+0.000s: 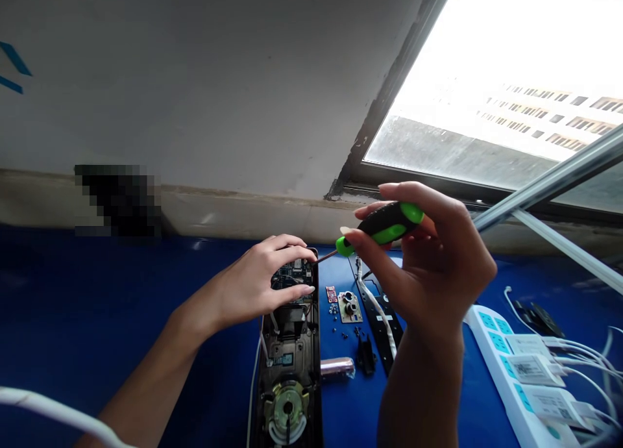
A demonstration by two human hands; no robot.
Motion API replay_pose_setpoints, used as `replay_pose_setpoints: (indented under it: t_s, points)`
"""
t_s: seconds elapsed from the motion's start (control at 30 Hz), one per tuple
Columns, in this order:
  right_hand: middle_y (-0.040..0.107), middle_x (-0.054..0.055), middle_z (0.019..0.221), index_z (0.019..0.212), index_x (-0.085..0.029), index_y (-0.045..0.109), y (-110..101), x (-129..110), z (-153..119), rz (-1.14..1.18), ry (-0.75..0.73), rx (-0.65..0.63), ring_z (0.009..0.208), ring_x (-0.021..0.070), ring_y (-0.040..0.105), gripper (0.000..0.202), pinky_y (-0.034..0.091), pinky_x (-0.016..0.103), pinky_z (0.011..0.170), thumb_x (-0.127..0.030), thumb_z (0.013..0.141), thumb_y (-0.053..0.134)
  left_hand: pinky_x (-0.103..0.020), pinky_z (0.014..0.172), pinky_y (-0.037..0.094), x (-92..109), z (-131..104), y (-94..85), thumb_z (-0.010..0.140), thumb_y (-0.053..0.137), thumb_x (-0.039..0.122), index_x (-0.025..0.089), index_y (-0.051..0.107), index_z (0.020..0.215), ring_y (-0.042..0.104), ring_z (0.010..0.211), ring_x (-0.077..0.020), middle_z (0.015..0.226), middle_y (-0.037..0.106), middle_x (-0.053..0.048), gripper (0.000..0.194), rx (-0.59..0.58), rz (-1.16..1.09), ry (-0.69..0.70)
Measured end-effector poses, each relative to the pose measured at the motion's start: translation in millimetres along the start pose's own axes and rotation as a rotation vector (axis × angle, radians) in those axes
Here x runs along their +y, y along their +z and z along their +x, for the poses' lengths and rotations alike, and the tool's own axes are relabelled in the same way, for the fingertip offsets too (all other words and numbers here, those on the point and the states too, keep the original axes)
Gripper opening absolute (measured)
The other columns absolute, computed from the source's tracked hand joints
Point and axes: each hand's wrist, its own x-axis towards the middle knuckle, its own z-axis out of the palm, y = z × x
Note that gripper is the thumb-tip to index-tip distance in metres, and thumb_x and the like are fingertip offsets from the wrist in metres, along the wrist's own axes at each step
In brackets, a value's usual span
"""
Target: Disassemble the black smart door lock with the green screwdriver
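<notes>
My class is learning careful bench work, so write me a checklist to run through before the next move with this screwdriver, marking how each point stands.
1. Screwdriver held by its handle: ok, in the right hand.
2. Screwdriver tip seated in a screw: cannot tell, too small to see.
3. Open housing held firm: cannot tell; the left hand lies over its far end, pressure unseen.
4. Left fingertips well away from the tip: not ok, they are right beside it.
5. Loose screws gathered in a container: not ok, scattered on the blue table.
6. Power strip apart from the housing: ok, off to the right.
</notes>
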Motion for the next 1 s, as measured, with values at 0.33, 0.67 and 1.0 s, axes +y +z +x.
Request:
replay_pose_setpoints:
  t_s: [0.33,0.67,1.0]
  points:
    - [0.073,0.003,0.1,0.112,-0.032,0.067,10.1,-3.0,-1.0,-0.092,-0.081,0.064,0.082,0.0237,0.072,0.039,0.061,0.042,0.066,-0.018,0.081,0.085,-0.043,0.114,0.05,-1.5,-1.0,2.7,0.094,0.069,0.05,0.029,0.067,0.131,0.059,0.132,-0.0272,0.146,0.058,-0.006,0.042,0.027,-0.003,0.04]
    - [0.068,0.0,0.094,0.109,-0.032,0.062,17.5,-9.2,-1.0,-0.162,-0.057,0.052,0.076,0.0184,0.067,0.032,0.057,0.038,0.06,-0.021,0.086,0.081,-0.037,0.113,0.049,-1.5,1.0,5.3,0.093,0.074,0.043,0.027,0.068,0.125,0.06,0.128,-0.0223,0.138,0.064,-0.003,0.037,0.064,-0.014,0.08]
    - [0.071,0.001,0.098,0.112,-0.03,0.062,12.1,-11.0,-0.4,-0.106,-0.069,-0.021,0.083,0.0194,0.072,0.03,0.06,0.037,0.064,-0.018,0.089,0.077,-0.036,0.112,0.048,-2.6,1.7,6.0,0.091,0.077,0.039,0.026,0.069,0.123,0.061,0.127,-0.0218,0.135,0.066,-0.002,0.035,0.096,-0.021,0.109]
